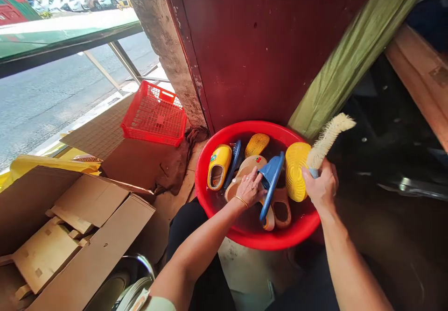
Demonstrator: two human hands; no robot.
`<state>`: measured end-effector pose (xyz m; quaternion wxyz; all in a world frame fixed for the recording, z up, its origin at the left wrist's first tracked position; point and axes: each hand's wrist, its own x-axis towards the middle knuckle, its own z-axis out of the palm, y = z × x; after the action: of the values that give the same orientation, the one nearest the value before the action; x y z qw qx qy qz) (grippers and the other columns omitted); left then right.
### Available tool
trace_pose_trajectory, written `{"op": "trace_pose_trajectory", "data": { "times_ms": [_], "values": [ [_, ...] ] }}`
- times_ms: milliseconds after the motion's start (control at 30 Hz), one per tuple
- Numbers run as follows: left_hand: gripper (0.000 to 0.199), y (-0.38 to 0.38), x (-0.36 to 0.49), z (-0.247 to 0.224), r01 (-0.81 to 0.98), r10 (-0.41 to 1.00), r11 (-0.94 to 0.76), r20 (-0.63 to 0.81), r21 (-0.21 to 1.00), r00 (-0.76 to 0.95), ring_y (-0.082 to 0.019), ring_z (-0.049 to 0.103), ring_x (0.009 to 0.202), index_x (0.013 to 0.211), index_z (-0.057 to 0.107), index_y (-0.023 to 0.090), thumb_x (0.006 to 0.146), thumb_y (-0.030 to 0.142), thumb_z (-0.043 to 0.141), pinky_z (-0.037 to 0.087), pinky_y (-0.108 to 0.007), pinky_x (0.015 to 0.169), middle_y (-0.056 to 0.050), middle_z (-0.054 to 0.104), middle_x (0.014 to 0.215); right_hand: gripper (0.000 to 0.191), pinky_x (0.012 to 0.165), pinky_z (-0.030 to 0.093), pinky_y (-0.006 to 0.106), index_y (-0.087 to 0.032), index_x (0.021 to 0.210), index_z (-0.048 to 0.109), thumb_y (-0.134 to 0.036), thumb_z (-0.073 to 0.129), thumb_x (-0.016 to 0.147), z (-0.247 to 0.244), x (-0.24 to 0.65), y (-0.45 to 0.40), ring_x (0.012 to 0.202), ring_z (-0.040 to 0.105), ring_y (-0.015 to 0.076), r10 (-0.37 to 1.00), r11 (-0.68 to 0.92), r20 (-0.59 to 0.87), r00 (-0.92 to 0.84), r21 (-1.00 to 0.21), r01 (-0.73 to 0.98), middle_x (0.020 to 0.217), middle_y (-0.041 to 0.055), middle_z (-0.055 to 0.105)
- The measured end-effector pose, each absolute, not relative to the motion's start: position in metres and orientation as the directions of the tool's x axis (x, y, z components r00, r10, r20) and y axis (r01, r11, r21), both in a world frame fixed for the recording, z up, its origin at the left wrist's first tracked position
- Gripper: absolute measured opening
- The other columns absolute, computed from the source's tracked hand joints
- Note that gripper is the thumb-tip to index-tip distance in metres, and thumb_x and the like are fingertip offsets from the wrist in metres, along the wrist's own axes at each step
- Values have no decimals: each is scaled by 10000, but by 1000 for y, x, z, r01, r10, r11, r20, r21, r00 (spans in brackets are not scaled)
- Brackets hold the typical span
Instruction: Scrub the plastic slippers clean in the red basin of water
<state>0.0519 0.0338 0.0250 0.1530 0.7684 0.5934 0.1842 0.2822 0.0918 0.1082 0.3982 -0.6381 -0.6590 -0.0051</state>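
A red basin [257, 243] holds several slippers in dark water. Inside it, my left hand [250, 189] has its fingers at the opening of a blue slipper [275, 180], which is tipped up on its edge. A tan slipper [241, 175] lies under that hand. My right hand [324, 185] grips the blue handle of a scrub brush [331, 138], its pale bristles pointing up above the basin's right rim. A yellow slipper [297, 171] leans sole-out beside it. At the basin's left are a yellow clog [219, 166] and another blue slipper [234, 161].
A red plastic crate [156, 115] stands to the left on cardboard. An open cardboard box [115, 241] with wooden pieces is at the lower left. Behind the basin rises a dark red panel [266, 49], with a green cloth [350, 63] hanging at its right.
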Motion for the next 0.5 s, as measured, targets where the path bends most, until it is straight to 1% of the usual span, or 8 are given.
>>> {"op": "trace_pose_trajectory", "data": {
  "times_ms": [133, 233, 300, 367, 500],
  "values": [
    [748, 33, 58, 23, 831, 972, -234, 112, 505, 205, -332, 395, 1421, 1509, 326, 143, 900, 508, 561, 377, -518, 1111, -220, 367, 1562, 343, 852, 518, 415, -171, 1065, 619, -410, 645, 820, 145, 271, 55, 950, 638, 283, 752, 386, 659, 11, -454, 803, 990, 110, 647],
    [767, 32, 58, 28, 798, 966, -257, 127, 545, 224, -316, 438, 1381, 1530, 276, 159, 883, 449, 570, 390, -490, 1103, -191, 428, 1523, 272, 873, 525, 392, -183, 1069, 617, -332, 644, 843, 164, 259, 29, 969, 648, 262, 717, 513, 686, -122, -401, 759, 1015, 101, 655],
    [784, 33, 57, 32, 799, 964, -265, 130, 540, 232, -315, 480, 1328, 1527, 277, 182, 846, 396, 599, 416, -480, 1067, -175, 461, 1486, 281, 877, 528, 375, -186, 1110, 620, -291, 643, 849, 176, 255, 17, 988, 652, 254, 723, 545, 663, -195, -373, 751, 1049, 102, 662],
    [792, 35, 57, 36, 814, 970, -243, 118, 527, 213, -311, 527, 1247, 1522, 282, 187, 823, 370, 606, 447, -468, 1012, -170, 505, 1416, 296, 869, 534, 358, -187, 1131, 626, -278, 650, 851, 188, 254, 8, 975, 661, 243, 733, 550, 640, -228, -363, 752, 1051, 96, 670],
    [794, 40, 57, 42, 820, 980, -200, 118, 536, 162, -296, 570, 1096, 1529, 265, 172, 831, 373, 585, 482, -444, 924, -155, 566, 1242, 340, 884, 540, 357, -193, 1143, 647, -313, 702, 829, 213, 260, -6, 946, 676, 241, 721, 547, 663, -199, -371, 750, 1024, 79, 689]
  ]
}}
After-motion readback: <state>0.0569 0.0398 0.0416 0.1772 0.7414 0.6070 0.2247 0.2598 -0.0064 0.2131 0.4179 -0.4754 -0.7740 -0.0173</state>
